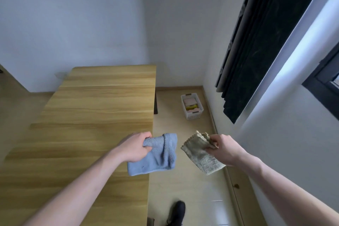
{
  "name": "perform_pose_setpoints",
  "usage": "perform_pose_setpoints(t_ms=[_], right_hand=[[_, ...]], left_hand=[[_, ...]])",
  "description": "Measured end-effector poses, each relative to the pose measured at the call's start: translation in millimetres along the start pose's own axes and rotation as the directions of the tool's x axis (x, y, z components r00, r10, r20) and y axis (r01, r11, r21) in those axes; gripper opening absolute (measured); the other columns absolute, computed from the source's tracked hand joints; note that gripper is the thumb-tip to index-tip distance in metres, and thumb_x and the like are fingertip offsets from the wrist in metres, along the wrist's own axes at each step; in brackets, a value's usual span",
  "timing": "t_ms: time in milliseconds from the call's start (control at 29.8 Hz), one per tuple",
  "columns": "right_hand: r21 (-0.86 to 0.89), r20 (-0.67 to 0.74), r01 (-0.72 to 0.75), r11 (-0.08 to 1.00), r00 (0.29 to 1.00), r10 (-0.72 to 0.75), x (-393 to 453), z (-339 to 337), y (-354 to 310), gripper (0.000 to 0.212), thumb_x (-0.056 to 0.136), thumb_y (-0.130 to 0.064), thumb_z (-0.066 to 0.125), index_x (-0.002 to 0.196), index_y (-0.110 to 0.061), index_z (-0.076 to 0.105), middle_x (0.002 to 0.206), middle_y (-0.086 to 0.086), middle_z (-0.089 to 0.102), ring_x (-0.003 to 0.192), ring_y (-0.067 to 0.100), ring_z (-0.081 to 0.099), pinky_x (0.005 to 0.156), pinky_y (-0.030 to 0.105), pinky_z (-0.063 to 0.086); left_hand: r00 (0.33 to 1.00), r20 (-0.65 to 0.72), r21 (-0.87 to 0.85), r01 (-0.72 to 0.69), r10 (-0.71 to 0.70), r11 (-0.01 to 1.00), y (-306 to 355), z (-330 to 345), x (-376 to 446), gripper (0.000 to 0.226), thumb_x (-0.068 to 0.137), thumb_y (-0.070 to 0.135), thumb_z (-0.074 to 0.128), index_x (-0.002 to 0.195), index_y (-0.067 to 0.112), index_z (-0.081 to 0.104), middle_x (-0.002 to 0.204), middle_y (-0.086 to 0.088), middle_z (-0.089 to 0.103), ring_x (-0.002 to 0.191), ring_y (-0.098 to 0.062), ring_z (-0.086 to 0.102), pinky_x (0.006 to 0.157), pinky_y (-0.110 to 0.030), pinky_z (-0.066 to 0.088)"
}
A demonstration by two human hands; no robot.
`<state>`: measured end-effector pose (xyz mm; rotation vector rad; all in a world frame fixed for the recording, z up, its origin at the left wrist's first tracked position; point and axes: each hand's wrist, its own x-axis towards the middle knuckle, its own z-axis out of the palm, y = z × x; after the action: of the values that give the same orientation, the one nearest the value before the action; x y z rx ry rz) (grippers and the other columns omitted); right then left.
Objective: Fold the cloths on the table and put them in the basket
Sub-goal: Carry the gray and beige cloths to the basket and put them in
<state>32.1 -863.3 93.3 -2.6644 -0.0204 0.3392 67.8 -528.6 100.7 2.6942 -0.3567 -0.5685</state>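
My left hand grips a folded light blue cloth at the right edge of the wooden table; the cloth hangs partly over the edge. My right hand pinches a folded beige cloth, held in the air above the floor to the right of the table. A white perforated basket stands on the floor farther off, near the wall, with pink and yellow folded cloths inside.
A dark curtain hangs by the window on the right wall. A black shoe shows on the pale floor below. The basket sits in the strip of floor between the table and the wall.
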Motion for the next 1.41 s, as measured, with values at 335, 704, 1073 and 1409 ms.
perform_pose_setpoints(t_ms=[335,704,1073,1409], right_hand=[[-0.018,0.075,-0.005,1.000,0.997,0.007,127,-25,12,0.020,0.086,-0.038,0.068,0.081,-0.020,0.060,0.075,-0.004,0.063,0.074,0.024,0.061,0.064,0.033,0.048],[0.032,0.118,-0.148,0.988,0.983,0.143,254,-50,30,0.017,0.083,-0.037,0.069,0.089,-0.021,0.067,0.079,-0.005,0.066,0.076,0.021,0.064,0.064,0.031,0.051],[0.089,0.212,-0.223,0.971,0.957,0.200,390,-66,90,0.012,0.084,-0.033,0.063,0.081,-0.022,0.059,0.078,-0.006,0.063,0.072,0.018,0.059,0.053,0.023,0.040],[0.260,0.254,-0.268,0.928,0.946,0.202,511,-101,142,0.026,0.089,-0.037,0.070,0.112,-0.025,0.068,0.099,-0.010,0.069,0.093,0.013,0.065,0.079,0.026,0.049]], left_hand=[[0.996,0.038,-0.211,0.082,-0.075,0.974,-18,-19,119,0.012,0.095,0.032,0.057,0.088,0.037,0.049,0.075,0.002,0.063,0.054,-0.014,0.047,0.054,-0.031,0.036],[0.991,0.075,-0.214,0.127,-0.113,0.968,-33,-68,248,0.009,0.094,0.029,0.058,0.090,0.030,0.051,0.082,0.005,0.065,0.068,-0.016,0.059,0.058,-0.031,0.040],[0.980,0.137,-0.246,0.174,-0.143,0.954,-11,-104,394,0.007,0.092,0.031,0.060,0.091,0.031,0.053,0.089,0.003,0.068,0.073,-0.015,0.061,0.060,-0.027,0.043],[0.963,0.173,-0.264,0.246,-0.205,0.933,24,-137,536,0.006,0.089,0.028,0.058,0.092,0.023,0.057,0.091,0.002,0.068,0.074,-0.015,0.063,0.060,-0.029,0.044]])
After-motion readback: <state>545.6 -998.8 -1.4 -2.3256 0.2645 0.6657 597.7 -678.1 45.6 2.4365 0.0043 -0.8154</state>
